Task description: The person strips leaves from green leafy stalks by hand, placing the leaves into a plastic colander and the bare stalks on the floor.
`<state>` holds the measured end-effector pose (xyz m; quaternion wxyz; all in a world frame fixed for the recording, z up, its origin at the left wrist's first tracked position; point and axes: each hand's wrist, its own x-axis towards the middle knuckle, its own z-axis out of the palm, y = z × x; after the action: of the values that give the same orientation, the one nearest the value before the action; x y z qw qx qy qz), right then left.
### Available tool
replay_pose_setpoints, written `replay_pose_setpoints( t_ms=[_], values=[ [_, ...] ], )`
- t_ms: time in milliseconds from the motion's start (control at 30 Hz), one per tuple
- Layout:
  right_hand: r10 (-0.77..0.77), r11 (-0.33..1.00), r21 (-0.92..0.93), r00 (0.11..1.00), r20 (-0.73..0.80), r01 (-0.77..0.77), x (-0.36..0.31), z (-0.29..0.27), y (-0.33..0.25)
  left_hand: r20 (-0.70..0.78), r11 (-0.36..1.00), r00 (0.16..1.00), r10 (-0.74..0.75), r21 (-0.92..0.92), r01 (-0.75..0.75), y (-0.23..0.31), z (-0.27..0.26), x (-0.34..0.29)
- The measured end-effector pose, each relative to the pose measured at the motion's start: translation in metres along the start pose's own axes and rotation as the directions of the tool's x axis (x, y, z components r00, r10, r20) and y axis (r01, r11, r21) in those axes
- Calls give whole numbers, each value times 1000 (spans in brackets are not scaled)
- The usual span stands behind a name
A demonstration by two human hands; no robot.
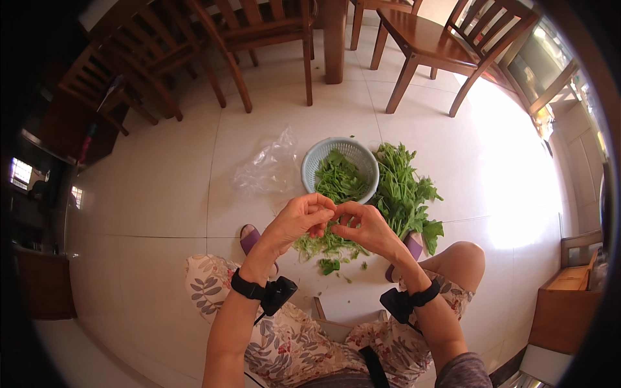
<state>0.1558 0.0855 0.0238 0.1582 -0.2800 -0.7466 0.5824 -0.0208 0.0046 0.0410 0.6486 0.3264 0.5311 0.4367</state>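
The 2 hands, left [303, 221] and right [366, 226], come together at the middle of the frame, fingertips meeting or nearly so. The left's fingers are curled in; the right's thumb sits a little below its forefinger. I cannot tell whether either pinches a stem.

The greens lie in 3 places around them. Picked greens [337, 174] fill the bottom of a basket [312, 160] just above the hands in the frame. A leafy pile [400, 184] lies on the floor [149, 194] to the upper right of the right hand, beside the basket. Scraps [326, 247] are scattered directly below the hands, between 2 purple slippers [249, 238]. A clear bag [265, 168] lies left of the basket, to the upper left of the left hand.
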Motion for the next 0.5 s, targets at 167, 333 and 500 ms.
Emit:
replay_pose_setpoints(
  t_ms=[167,333,500],
  values=[
    [31,999,18,997,66,-32,-5,-7,-2,4,998,1000,27,62,-27,7,7,-3],
    [108,994,21,994,14,-108,-10,-9,-6,-11,990,998,60,130,-58,5,9,1],
    [39,999,-32,990,-136,-43,-12,-10,5,-66,960,994,82,274,-61,0,11,2]
  ],
)
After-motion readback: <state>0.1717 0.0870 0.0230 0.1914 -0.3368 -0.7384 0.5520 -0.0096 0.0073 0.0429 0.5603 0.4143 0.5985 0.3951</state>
